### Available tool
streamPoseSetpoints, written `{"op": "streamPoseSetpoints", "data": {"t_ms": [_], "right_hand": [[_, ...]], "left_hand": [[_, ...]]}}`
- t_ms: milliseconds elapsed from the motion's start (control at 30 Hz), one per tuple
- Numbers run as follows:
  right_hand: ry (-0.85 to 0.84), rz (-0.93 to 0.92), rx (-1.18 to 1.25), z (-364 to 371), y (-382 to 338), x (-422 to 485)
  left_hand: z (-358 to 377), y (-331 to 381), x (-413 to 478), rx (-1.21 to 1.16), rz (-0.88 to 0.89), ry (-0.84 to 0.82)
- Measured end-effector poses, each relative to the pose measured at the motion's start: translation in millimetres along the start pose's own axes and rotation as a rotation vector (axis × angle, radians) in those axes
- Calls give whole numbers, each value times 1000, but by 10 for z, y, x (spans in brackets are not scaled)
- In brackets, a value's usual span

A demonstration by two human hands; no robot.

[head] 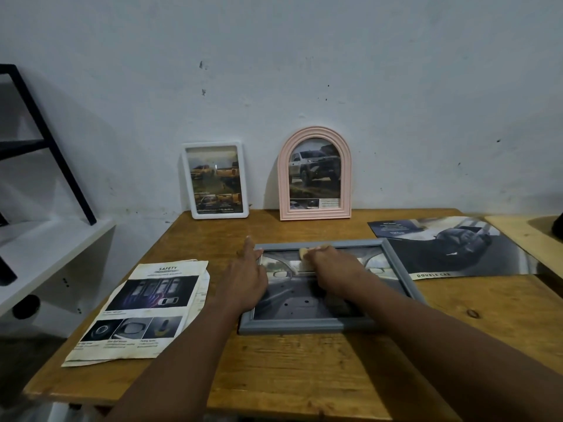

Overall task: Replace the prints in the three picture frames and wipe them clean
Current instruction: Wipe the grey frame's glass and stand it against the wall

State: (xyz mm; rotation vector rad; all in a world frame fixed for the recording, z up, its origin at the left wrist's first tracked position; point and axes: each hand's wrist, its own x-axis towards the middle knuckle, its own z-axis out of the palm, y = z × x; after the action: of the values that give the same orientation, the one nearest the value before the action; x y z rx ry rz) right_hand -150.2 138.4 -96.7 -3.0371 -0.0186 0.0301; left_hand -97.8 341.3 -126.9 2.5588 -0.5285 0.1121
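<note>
While straight left fingers [249,249] steady the print-filled grey frame [304,326], right fingers [321,251] pinch a cloth [302,253].

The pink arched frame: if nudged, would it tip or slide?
Probably tips easily: the pink arched frame stands nearly upright, seemingly propped against the wall on its narrow bottom edge. It likely feels stiff and light, looking like moulded plastic. Its glazed front may be fragile.

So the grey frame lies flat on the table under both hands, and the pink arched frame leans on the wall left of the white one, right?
Not quite: in the head view the pink arched frame leans on the wall right of the white frame. The rest is correct.
</note>
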Motion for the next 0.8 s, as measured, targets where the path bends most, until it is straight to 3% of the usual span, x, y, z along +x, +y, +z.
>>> {"op": "streamPoseSetpoints", "data": {"t_ms": [333, 567, 800], "right_hand": [[165, 276, -49, 77, 398, -389], [160, 399, -167, 181, 113, -426], [176, 284, -1, 123, -353, -313]], "left_hand": [[-49, 54, -58, -27, -11, 16], [-76, 121, -101, -117, -57, 12], [-42, 80, -85, -177, -89, 31]]}}
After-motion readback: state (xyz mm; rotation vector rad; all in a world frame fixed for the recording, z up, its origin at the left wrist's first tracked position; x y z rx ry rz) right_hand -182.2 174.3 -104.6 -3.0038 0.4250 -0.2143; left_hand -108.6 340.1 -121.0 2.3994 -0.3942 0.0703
